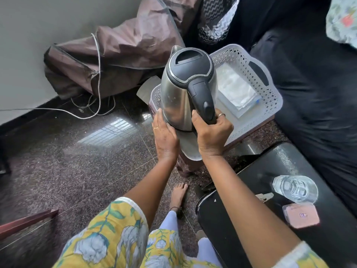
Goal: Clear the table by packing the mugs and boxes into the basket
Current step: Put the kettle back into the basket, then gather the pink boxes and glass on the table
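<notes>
- I have my right hand (211, 130) wrapped around the black handle of the steel kettle (185, 89), fingers curled tight so the weight hangs from that grip.
- My left hand (164, 132) lies flat against the kettle's lower wall, fingers pressed together and straight, steadying the body rather than gripping it.
- The kettle hangs over the near-left end of the white basket (270, 89), its base at about rim height; I cannot tell whether it touches the floor of the basket.
- A white flat box (236, 89) already lies in the basket's right half, so I judge the left half is kept free for the kettle.
- On the black table (251, 209) to my right, a clear glass (295, 188) and a small pink box (300, 215) still wait to be packed.
</notes>
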